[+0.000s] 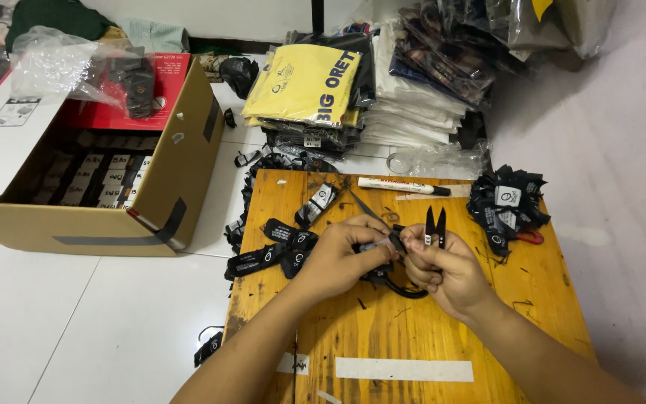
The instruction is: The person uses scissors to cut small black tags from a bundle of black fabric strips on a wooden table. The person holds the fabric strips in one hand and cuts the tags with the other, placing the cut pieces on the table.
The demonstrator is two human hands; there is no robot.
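Head view looks down on two bare hands meeting over the middle of a worn yellow wooden tabletop (428,329). The left hand (338,258) has its fingers (364,233) closed round a small black label piece (396,241), pinching it at its left end, so the piece runs roughly sideways toward the other hand. The right hand (446,269) touches that same piece from the right with thumb and forefinger, while its remaining fingers are curled round a pair of small black thread snips (435,224), whose two pointed blades stand up and away from the wrist, slightly parted, just above and right of the label. A black cord loop (405,290) hangs below the two hands, touching the wood. The label thus lies between both hands, with the snips' blades nearest on the right side.

Left of the hands lie loose black tags (278,251); to the right sits a heap of the same tags (508,208). Beyond, a white marker (401,185) rests near the far edge. An open cardboard box (166,179) stands on the floor to the left.
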